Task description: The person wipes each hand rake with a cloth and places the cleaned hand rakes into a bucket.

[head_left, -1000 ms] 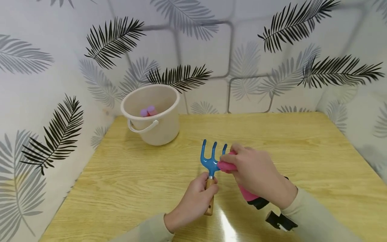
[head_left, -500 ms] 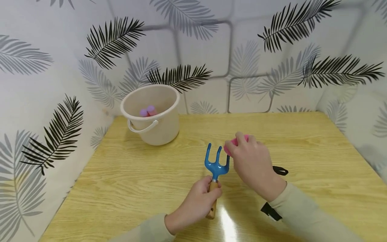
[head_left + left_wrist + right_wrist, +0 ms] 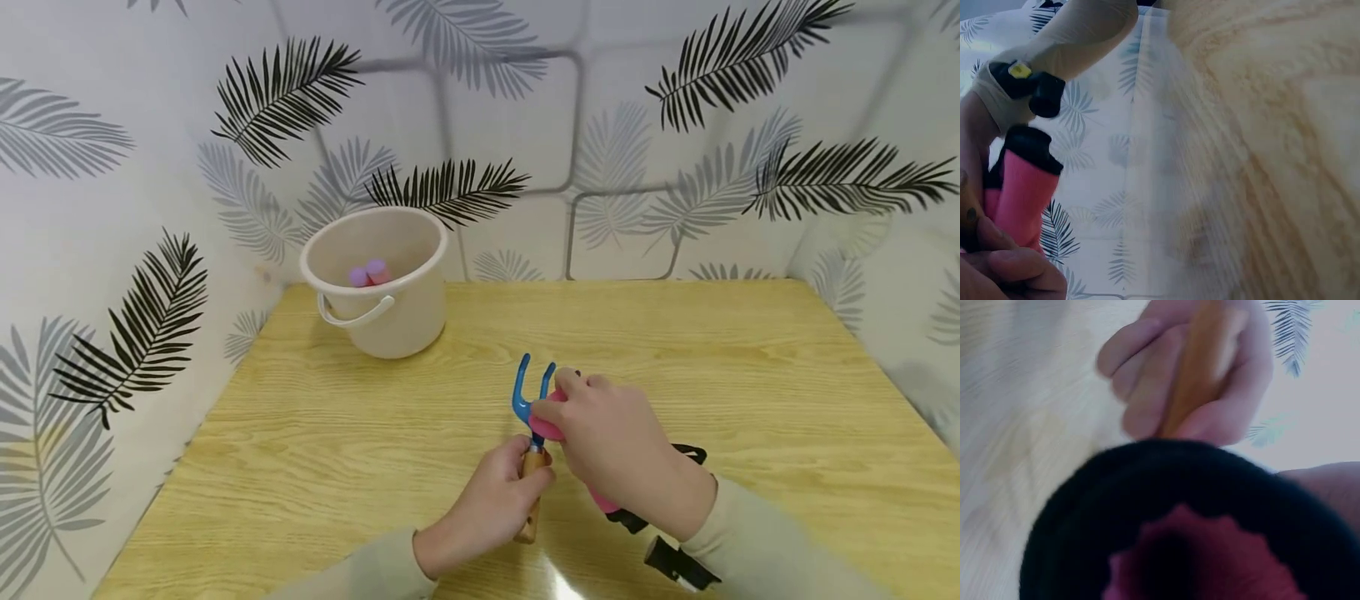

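In the head view my left hand (image 3: 491, 492) grips the wooden handle of a small garden hand fork (image 3: 521, 400), its blue tines pointing away from me. My right hand (image 3: 611, 442) holds a pink cloth (image 3: 547, 422) across the right side of the fork's head, so part of the tines is hidden. The cloth has a black open cuff (image 3: 626, 521) that hangs below my right hand, rather like the end of a glove or sock. In the right wrist view the cuff (image 3: 1166, 462) opens toward the camera, and the fork's handle (image 3: 1200, 369) shows behind it.
A cream bucket (image 3: 408, 312) with a folded-down handle stands at the back left of the wooden table (image 3: 337, 442). Pink and purple rounded things (image 3: 369, 273) lie in it. Leaf-patterned curtain (image 3: 510, 142) closes off the back and sides.
My right hand and the pink cloth moved up toward the tine tips, then came back down over the fork's head. My left hand and the fork shifted slightly right.
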